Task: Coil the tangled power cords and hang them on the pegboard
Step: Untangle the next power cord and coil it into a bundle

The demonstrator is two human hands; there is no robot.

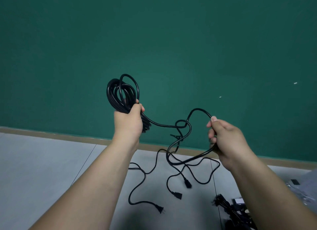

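Two hands (130,120) (226,140) hold one black cord (164,125), half coiled, half knotted.

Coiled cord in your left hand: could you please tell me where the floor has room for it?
The grey floor left of the left forearm, up to the baseboard, is bare. It is crowded between the arms, where loose cords sprawl, and lower right by the cord bundle.

Coil's (120,92) lower turns hidden behind left hand (128,121); its fingers (139,108) mostly out of sight on far side. Held cord (199,109) vanishes inside right hand (226,140). Floor cord (145,174) runs behind left forearm (103,178). Cord bundle (228,207) btm right cut by frame edge, partly behind right forearm (274,195). Grey stuff (307,187) at right edge blurred, can't ID. Specks (295,83) on wall (154,32): too small to tell.
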